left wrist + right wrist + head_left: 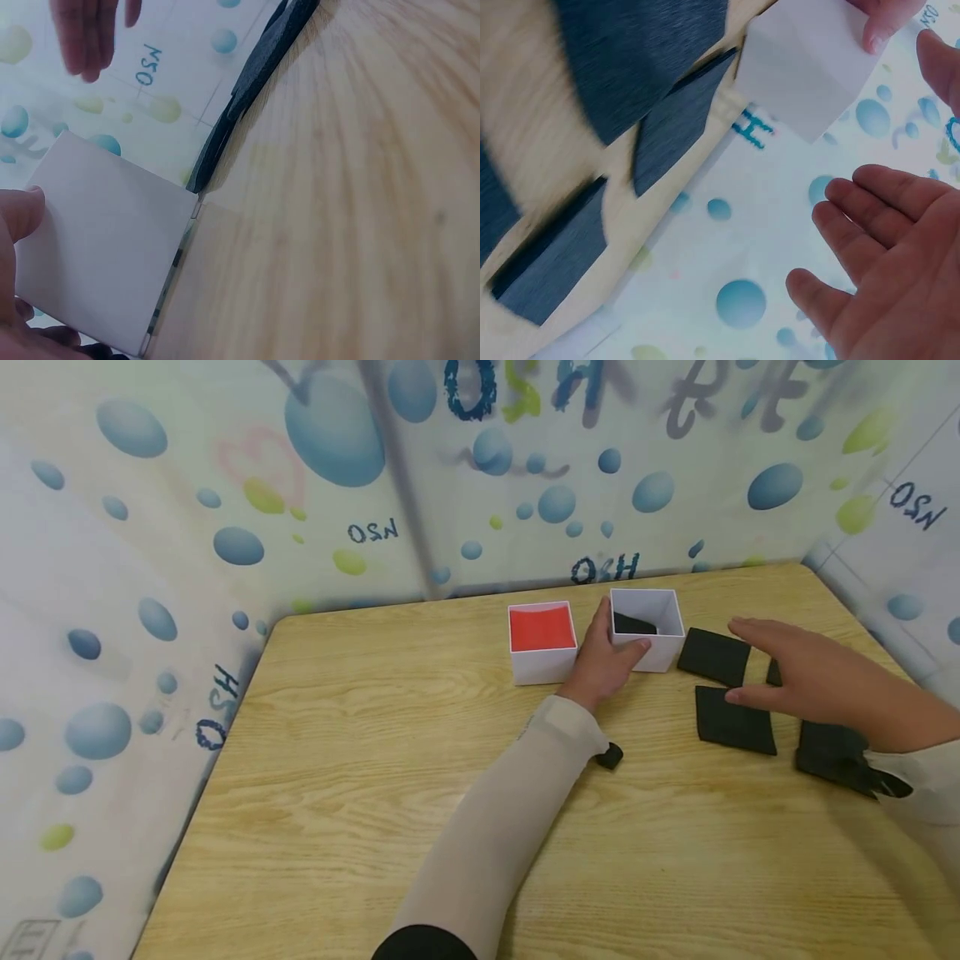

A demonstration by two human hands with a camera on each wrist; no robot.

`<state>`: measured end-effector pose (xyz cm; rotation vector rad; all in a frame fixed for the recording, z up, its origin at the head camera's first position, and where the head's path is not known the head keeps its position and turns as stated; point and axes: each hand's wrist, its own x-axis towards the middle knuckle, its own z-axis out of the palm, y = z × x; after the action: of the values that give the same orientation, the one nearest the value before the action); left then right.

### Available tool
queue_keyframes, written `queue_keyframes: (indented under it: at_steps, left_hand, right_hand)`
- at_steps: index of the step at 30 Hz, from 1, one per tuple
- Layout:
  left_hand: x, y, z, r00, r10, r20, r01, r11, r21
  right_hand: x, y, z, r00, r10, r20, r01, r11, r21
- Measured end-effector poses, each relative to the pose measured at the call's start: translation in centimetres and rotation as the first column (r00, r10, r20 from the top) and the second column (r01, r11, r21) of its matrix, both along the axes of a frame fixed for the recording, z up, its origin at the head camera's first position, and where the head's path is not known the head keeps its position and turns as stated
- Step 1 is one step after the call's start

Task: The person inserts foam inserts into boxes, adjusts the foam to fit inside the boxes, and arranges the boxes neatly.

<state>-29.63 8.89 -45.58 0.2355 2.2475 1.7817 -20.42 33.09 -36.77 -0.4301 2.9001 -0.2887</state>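
Observation:
In the head view my left hand (600, 664) grips a small white open-topped box (660, 653) at its left side, thumb across the front wall. A black flat piece (632, 624) lies inside this box. The left wrist view shows the thumb pressed on the box's plain white wall (112, 240). My right hand (810, 677) hovers over several black flat squares (735, 718) to the right of the box. Its fingers are extended and nothing is held, as the right wrist view of the palm (900, 255) also shows.
A second white box (544, 667) with a red inside or top stands left of my left hand. Other black squares (832, 752) lie near the right forearm. The wooden table (360, 760) meets a printed backdrop (465, 510) at the back and sides.

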Motion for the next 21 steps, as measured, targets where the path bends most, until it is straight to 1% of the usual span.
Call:
queue_keyframes:
  at_steps: [5, 12, 15, 18, 21]
  left_hand:
    - [-0.1, 0.0, -0.1, 1.000, -0.005, -0.001, 0.005, 1.000, -0.003]
    - [-0.1, -0.1, -0.1, 1.000, -0.017, -0.007, 0.017, 1.000, -0.013]
    - [-0.1, -0.1, -0.1, 1.000, -0.017, -0.013, 0.016, 1.000, -0.017]
    - [-0.1, -0.1, -0.2, 1.000, -0.016, -0.016, 0.015, 1.000, -0.017]
    - [-0.1, -0.1, -0.2, 1.000, -0.011, -0.013, 0.011, 1.000, -0.015]
  right_hand:
    - [0.9, 1.7, -0.9, 1.000, -0.025, 0.007, 0.025, 0.999, 0.039]
    - [1.9, 3.4, -2.5, 0.994, -0.070, 0.082, 0.066, 0.997, 0.046]
    - [2.1, 3.6, -3.2, 0.993, -0.068, 0.097, 0.064, 0.997, 0.042]
    - [2.3, 3.7, -3.7, 0.993, -0.065, 0.098, 0.061, 0.997, 0.042]
    - [2.4, 3.7, -4.2, 0.995, -0.044, 0.089, 0.041, 0.999, 0.032]
